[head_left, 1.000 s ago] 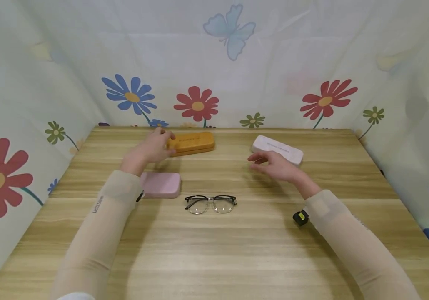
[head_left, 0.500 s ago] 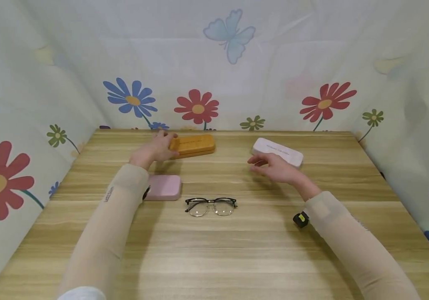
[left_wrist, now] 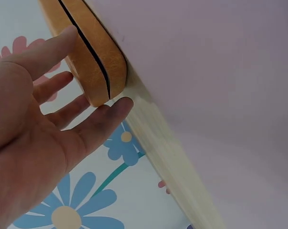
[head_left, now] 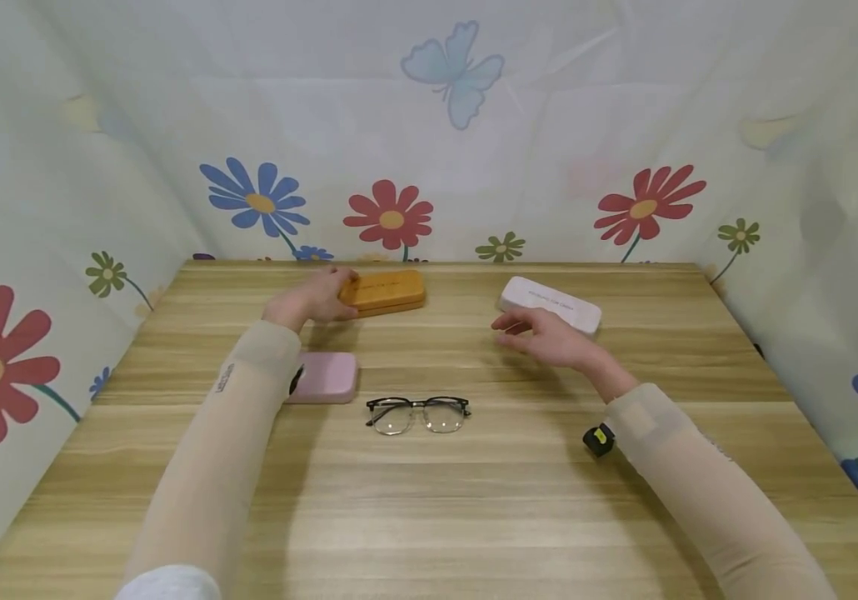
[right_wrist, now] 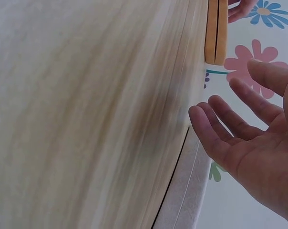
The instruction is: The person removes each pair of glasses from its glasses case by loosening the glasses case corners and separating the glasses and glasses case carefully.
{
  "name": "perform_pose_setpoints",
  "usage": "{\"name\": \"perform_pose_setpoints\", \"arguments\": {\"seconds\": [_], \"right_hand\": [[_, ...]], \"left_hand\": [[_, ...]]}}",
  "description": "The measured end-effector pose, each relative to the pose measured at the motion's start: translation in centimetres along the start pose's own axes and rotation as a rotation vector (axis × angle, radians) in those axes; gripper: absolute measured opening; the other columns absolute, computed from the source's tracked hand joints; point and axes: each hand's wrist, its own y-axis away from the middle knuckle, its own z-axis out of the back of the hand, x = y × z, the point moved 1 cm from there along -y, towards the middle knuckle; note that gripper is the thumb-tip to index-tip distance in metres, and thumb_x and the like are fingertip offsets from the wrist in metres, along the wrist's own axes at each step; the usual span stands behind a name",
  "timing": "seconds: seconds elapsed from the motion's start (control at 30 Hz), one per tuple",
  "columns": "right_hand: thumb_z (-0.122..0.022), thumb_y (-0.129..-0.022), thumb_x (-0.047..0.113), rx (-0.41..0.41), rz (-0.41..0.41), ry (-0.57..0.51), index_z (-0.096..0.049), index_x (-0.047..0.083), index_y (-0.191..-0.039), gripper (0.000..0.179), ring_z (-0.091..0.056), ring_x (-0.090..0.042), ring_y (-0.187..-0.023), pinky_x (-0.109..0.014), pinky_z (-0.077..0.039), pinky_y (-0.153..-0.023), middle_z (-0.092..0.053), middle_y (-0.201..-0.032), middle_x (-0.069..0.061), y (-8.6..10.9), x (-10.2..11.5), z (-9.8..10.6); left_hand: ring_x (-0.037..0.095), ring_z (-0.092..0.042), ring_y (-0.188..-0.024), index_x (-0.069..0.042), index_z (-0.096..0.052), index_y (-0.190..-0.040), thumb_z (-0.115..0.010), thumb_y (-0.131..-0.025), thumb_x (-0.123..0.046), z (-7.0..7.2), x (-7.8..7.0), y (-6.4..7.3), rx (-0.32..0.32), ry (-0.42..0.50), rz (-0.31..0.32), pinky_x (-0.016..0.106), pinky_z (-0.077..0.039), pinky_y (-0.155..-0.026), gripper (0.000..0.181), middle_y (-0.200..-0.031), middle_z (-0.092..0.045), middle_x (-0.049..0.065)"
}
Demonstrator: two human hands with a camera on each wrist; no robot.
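Note:
My left hand (head_left: 316, 298) is at the left end of an orange glasses case (head_left: 386, 292), its thumb on the near side and fingers round the far side. In the left wrist view, the thumb tip lies against the orange case (left_wrist: 98, 52) near the dark seam of its closed lid. My right hand (head_left: 541, 335) hovers just in front of a white glasses case (head_left: 552, 302), fingers loosely bent and holding nothing. In the right wrist view, the white case (right_wrist: 184, 186) lies beyond the fingertips. Black-rimmed eyeglasses (head_left: 417, 415) lie unfolded between the arms.
A pink case (head_left: 330, 377) lies beside the left forearm, partly hidden by the sleeve. All of these are on a wood-grain table (head_left: 429, 517). A flower-printed curtain (head_left: 549, 150) stands behind the table and along both sides.
My left hand has moved slightly right and down onto the end of the orange case. My right hand stays almost still, and the cases and eyeglasses keep their places.

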Motion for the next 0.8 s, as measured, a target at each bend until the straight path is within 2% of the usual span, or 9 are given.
{"name": "perform_pose_setpoints", "arguments": {"seconds": [0.27, 0.63, 0.8], "right_hand": [[-0.062, -0.104, 0.015, 0.007, -0.025, -0.009, -0.062, -0.004, -0.133, 0.035, -0.057, -0.033, -0.122, -0.049, -0.047, -0.101, -0.063, -0.132, -0.019, -0.03, 0.15, -0.01], [-0.061, -0.104, 0.013, 0.003, 0.022, 0.011, -0.062, -0.005, -0.132, 0.034, -0.058, -0.033, -0.123, -0.048, -0.047, -0.099, -0.063, -0.132, -0.02, -0.38, 0.54, 0.1], [-0.062, -0.103, 0.013, 0.005, 0.038, 0.001, -0.061, -0.006, -0.133, 0.035, -0.058, -0.034, -0.123, -0.047, -0.048, -0.099, -0.062, -0.133, -0.021, -0.41, 0.72, 0.05]], "left_hand": [[0.043, -0.037, -0.138, -0.001, -0.041, -0.152, -0.073, -0.096, -0.017, -0.11, 0.11, -0.21, -0.014, 0.026, 0.011, 0.057, -0.027, -0.116, 0.066, -0.155, -0.035, 0.027], [0.043, -0.039, -0.135, -0.002, -0.042, -0.15, -0.073, -0.097, -0.017, -0.25, 0.16, -0.3, -0.011, 0.028, 0.02, 0.057, -0.028, -0.115, 0.064, -0.152, -0.037, 0.027], [0.041, -0.042, -0.132, -0.004, -0.044, -0.148, -0.074, -0.096, -0.017, -0.36, -0.27, -0.11, -0.018, 0.019, 0.013, 0.055, -0.03, -0.115, 0.062, -0.148, -0.041, 0.025]]}}
